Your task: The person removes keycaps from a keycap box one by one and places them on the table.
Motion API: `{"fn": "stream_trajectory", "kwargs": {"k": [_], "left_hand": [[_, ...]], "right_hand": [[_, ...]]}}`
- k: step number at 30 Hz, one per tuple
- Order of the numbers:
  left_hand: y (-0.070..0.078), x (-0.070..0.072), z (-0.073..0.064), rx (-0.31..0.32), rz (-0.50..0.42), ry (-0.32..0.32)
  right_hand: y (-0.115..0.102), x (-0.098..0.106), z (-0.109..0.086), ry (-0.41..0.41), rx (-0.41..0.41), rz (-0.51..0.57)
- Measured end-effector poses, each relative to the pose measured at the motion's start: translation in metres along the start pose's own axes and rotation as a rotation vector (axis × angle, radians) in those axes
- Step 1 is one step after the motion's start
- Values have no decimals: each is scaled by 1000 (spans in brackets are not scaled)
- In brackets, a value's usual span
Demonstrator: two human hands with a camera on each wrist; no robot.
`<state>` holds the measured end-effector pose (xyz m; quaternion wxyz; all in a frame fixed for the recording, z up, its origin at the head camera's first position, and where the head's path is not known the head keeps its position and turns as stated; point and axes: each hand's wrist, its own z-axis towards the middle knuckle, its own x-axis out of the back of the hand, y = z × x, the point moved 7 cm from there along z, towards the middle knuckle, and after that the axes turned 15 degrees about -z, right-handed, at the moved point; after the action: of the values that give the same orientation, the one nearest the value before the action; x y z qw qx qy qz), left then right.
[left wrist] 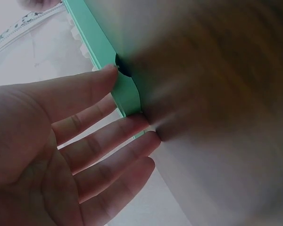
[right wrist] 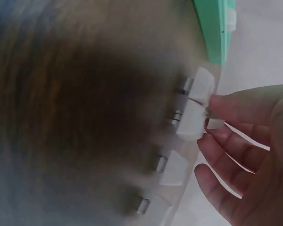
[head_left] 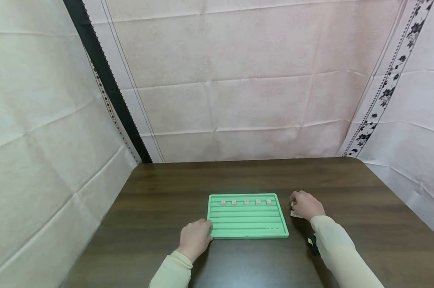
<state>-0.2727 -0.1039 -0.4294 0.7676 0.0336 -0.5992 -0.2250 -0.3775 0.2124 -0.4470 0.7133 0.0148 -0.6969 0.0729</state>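
A light green ridged board [head_left: 246, 225] lies on the table, with several small pale tiles [head_left: 246, 202] in a row along its upper groove. My left hand [head_left: 196, 237] holds the board's near left corner. In the left wrist view the thumb [left wrist: 96, 82] presses on its side while the other fingers reach past the corner. Right of the board, my right hand [head_left: 307, 205] is low over several loose white tiles [head_left: 295, 215]. The right wrist view shows thumb and index finger pinching a small white tile [right wrist: 216, 123], partly hidden, beside larger-looking white tiles [right wrist: 192, 120].
The dark brown wooden table [head_left: 159, 192] extends around the board. Pale cloth [head_left: 238, 100] hangs behind the table and along both sides. A small black item [head_left: 313, 242] shows beneath the right sleeve [head_left: 337, 244].
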Motion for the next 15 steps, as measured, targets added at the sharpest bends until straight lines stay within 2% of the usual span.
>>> {"fn": "stream_trajectory", "kwargs": {"k": [8,15], "left_hand": [[-1,-1,0,11,-4,-8],[0,1,0,11,-7,-11]], "right_hand": [[7,-13,6,-47,-11,-17],[4,-7,3,-67,-3,-21]]}}
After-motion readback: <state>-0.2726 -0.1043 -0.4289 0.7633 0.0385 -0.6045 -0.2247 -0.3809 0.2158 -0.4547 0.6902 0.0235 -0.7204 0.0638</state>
